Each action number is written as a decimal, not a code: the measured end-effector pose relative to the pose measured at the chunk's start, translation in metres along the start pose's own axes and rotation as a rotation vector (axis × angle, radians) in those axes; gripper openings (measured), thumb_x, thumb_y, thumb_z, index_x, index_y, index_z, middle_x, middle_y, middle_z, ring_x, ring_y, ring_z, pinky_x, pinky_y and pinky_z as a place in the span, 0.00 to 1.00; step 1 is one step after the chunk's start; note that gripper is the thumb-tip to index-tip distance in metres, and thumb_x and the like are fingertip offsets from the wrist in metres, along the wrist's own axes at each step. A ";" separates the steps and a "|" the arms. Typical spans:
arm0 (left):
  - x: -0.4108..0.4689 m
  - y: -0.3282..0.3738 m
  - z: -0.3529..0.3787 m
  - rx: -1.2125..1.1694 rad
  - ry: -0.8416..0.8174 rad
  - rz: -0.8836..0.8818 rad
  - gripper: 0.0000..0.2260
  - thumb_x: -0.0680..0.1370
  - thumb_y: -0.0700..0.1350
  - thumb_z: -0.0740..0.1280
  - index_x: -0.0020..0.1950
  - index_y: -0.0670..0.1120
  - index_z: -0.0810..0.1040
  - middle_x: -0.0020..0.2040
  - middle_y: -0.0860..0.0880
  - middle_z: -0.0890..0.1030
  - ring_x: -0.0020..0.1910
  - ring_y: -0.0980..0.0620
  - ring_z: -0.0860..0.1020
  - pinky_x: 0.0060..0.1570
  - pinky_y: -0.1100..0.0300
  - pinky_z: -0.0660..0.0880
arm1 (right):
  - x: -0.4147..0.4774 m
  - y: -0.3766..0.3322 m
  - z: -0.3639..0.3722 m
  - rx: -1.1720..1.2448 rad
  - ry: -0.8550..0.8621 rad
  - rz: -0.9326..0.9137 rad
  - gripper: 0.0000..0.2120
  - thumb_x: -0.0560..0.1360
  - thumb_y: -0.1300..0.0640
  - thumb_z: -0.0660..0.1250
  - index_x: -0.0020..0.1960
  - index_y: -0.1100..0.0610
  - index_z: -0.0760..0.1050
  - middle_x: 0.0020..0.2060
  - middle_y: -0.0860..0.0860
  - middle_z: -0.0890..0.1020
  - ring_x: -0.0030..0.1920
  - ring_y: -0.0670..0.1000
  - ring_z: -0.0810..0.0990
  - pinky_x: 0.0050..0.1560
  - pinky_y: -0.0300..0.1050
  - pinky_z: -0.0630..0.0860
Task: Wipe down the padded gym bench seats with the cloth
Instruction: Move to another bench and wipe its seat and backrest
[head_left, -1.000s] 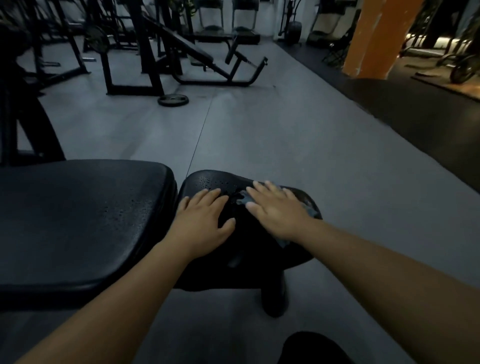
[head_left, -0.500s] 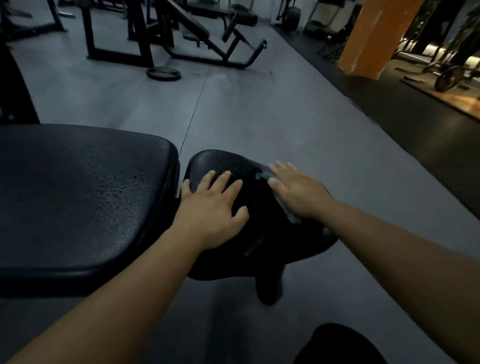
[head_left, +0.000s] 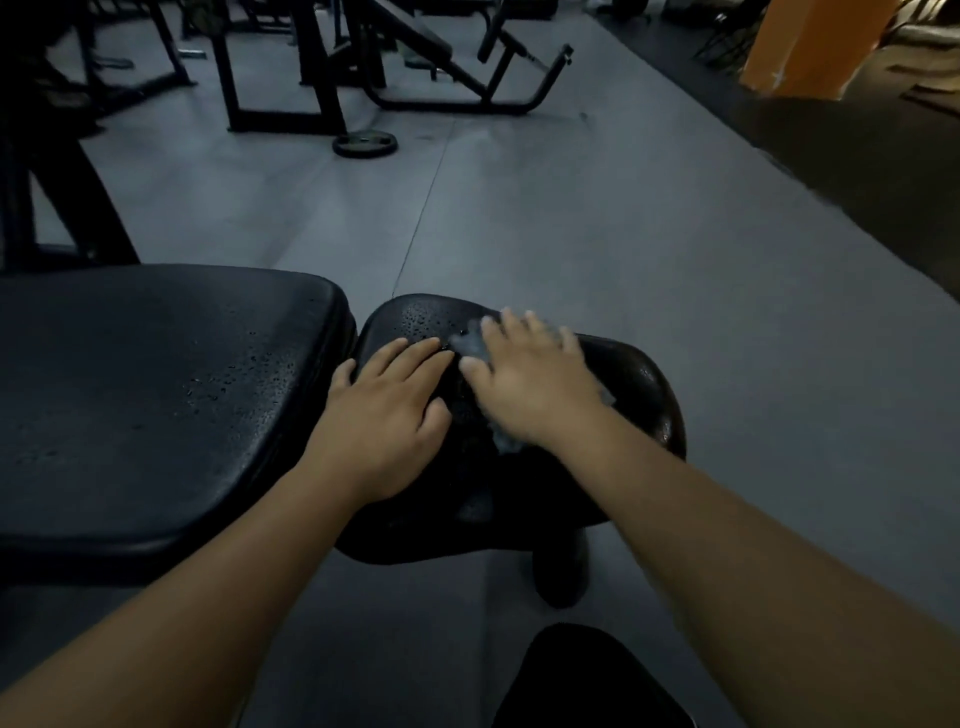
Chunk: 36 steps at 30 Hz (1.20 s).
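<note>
Nearest, a dark rounded shape (head_left: 582, 675) at btm edge, can't tell what it is. Above it both forearms reach fwd. Left hand (head_left: 384, 410) lies flat on the small seat pad (head_left: 639, 384), fingers straight, gripping nothing; prob. bracing so the other side can push hard. Right hand (head_left: 530, 379), blurred, is also flat w/ fingers spread, pressing the pale cloth (head_left: 470, 345) onto the pad's far half. Cloth pokes out at fingertips & by the wrist. Flat palm = max contact, no pinch needed. Droplets bead on pad's far-left edge, so that bit looks unwiped. Large back pad (head_left: 156, 395) just beside, left, also beaded. Further: grey floor (head_left: 571, 218), weight plate (head_left: 364, 143), bench frame (head_left: 467, 67), orange pillar (head_left: 800, 47)
</note>
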<state>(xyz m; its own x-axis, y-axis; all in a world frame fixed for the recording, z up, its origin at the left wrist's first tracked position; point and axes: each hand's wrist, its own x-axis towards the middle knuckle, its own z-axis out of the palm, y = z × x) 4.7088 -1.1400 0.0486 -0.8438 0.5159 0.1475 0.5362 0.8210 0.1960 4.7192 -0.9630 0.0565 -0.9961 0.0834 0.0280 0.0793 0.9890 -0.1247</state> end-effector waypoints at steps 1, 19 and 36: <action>0.000 0.000 0.000 0.000 0.000 -0.003 0.32 0.74 0.59 0.41 0.78 0.57 0.61 0.80 0.59 0.58 0.79 0.56 0.53 0.73 0.40 0.57 | -0.019 -0.004 0.002 0.004 0.021 -0.097 0.31 0.81 0.38 0.44 0.81 0.51 0.52 0.81 0.51 0.52 0.81 0.54 0.49 0.78 0.60 0.47; -0.006 0.006 0.000 -0.011 -0.007 -0.030 0.33 0.74 0.59 0.41 0.79 0.58 0.60 0.80 0.60 0.56 0.79 0.58 0.51 0.77 0.43 0.51 | -0.051 0.045 0.006 0.185 0.183 -0.136 0.23 0.81 0.42 0.49 0.70 0.48 0.69 0.76 0.53 0.63 0.79 0.55 0.54 0.79 0.57 0.50; 0.000 0.002 0.004 -0.028 0.093 -0.022 0.32 0.74 0.55 0.45 0.75 0.49 0.69 0.77 0.52 0.67 0.76 0.53 0.62 0.73 0.43 0.61 | 0.011 -0.008 0.002 0.051 0.090 -0.069 0.27 0.82 0.45 0.47 0.78 0.55 0.60 0.79 0.53 0.61 0.78 0.55 0.57 0.77 0.55 0.52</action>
<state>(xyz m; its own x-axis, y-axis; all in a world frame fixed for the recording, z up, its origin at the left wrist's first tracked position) 4.7100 -1.1375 0.0455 -0.8508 0.4715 0.2320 0.5187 0.8242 0.2272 4.7071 -0.9698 0.0554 -0.9915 0.0286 0.1267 0.0068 0.9855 -0.1693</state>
